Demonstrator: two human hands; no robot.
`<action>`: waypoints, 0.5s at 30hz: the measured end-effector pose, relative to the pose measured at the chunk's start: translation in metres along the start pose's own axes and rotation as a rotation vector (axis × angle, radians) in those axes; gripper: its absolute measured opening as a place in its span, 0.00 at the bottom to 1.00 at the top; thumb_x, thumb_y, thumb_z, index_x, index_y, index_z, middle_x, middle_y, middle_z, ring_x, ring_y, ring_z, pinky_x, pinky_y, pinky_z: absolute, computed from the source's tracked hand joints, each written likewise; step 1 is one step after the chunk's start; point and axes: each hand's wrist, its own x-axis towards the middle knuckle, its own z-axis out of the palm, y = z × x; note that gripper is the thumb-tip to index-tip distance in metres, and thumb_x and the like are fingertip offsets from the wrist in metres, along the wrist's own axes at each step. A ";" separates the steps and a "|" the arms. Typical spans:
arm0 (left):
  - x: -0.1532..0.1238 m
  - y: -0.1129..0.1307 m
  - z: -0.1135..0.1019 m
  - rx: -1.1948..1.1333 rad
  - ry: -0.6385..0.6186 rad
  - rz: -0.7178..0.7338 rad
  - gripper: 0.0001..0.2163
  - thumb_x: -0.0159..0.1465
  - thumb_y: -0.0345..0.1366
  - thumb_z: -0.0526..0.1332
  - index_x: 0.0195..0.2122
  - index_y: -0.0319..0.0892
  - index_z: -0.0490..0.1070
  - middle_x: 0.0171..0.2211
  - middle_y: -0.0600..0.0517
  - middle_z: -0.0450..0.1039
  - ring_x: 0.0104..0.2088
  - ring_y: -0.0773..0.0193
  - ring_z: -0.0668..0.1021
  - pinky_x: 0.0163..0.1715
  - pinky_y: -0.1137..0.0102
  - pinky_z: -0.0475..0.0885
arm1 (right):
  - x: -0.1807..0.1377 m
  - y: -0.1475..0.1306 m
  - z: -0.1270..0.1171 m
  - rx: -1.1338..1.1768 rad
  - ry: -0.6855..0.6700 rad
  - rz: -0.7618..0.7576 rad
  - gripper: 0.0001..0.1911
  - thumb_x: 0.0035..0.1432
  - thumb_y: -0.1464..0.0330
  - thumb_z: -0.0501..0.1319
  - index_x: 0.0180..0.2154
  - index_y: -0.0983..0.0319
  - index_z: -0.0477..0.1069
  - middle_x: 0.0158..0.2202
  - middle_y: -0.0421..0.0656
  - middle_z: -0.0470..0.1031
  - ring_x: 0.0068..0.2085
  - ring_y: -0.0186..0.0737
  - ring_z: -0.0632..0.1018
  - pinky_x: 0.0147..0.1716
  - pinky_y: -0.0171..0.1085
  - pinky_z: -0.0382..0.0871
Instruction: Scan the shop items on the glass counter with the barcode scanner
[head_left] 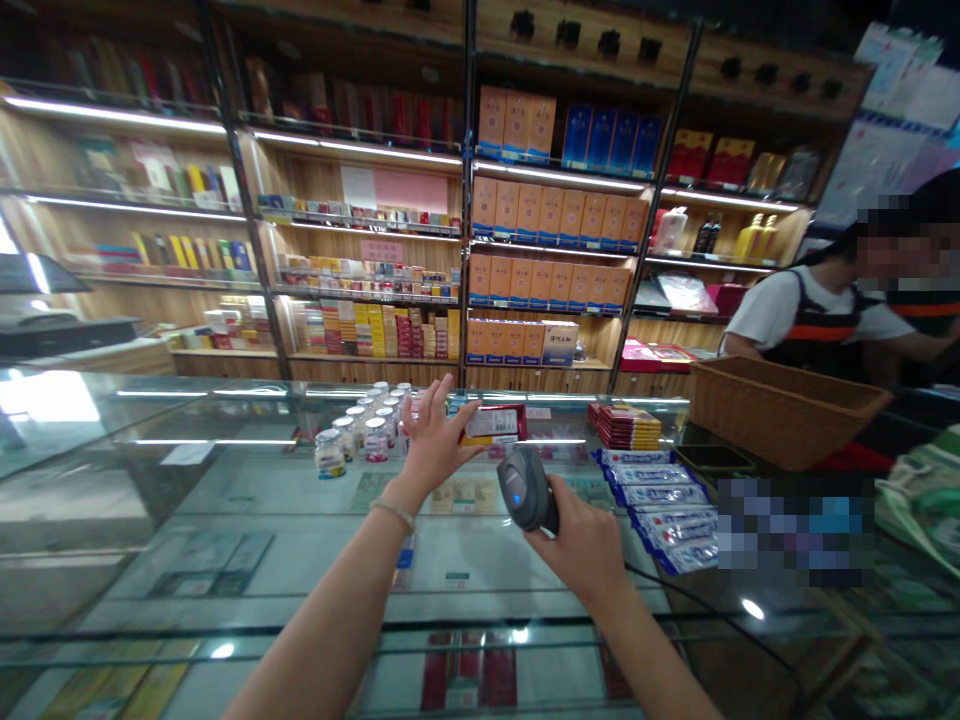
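My right hand (pixel 581 545) is closed round the handle of a dark grey barcode scanner (pixel 527 490), which shows a small blue light and trails a black cable. My left hand (pixel 439 440), with a pale bracelet at the wrist, pinches the left end of a small red and yellow box (pixel 496 424) between thumb and forefinger. Its other fingers stick up. A white barcode label on the box faces me, just beyond the scanner. Left of that hand stand several small lidded jars (pixel 376 440) in rows on the glass counter (pixel 300 560).
Right of the scanner lie a stack of red and yellow packs (pixel 624 427) and a row of blue-and-white packets (pixel 664 508). A wicker basket (pixel 784 410) stands farther right, with people in aprons behind it. Stocked shelves (pixel 555 290) line the back wall.
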 end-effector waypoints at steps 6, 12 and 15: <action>0.000 -0.001 0.001 0.002 0.014 -0.003 0.28 0.55 0.50 0.73 0.57 0.54 0.75 0.74 0.39 0.50 0.72 0.39 0.57 0.68 0.41 0.37 | 0.003 -0.002 -0.003 -0.054 -0.057 0.029 0.12 0.58 0.60 0.64 0.42 0.59 0.70 0.31 0.42 0.83 0.30 0.44 0.83 0.26 0.35 0.57; -0.001 -0.001 0.002 0.028 0.016 0.008 0.30 0.54 0.51 0.73 0.58 0.55 0.74 0.75 0.41 0.48 0.72 0.38 0.55 0.68 0.40 0.37 | 0.001 0.001 0.000 -0.028 0.001 0.022 0.19 0.58 0.62 0.64 0.50 0.60 0.71 0.34 0.43 0.84 0.32 0.44 0.84 0.28 0.35 0.60; 0.000 -0.001 0.002 0.020 0.013 0.012 0.32 0.52 0.51 0.75 0.59 0.55 0.73 0.75 0.41 0.46 0.72 0.37 0.55 0.69 0.39 0.37 | 0.005 0.002 -0.002 -0.028 -0.006 0.031 0.16 0.58 0.63 0.63 0.48 0.59 0.72 0.37 0.45 0.84 0.35 0.44 0.84 0.29 0.35 0.61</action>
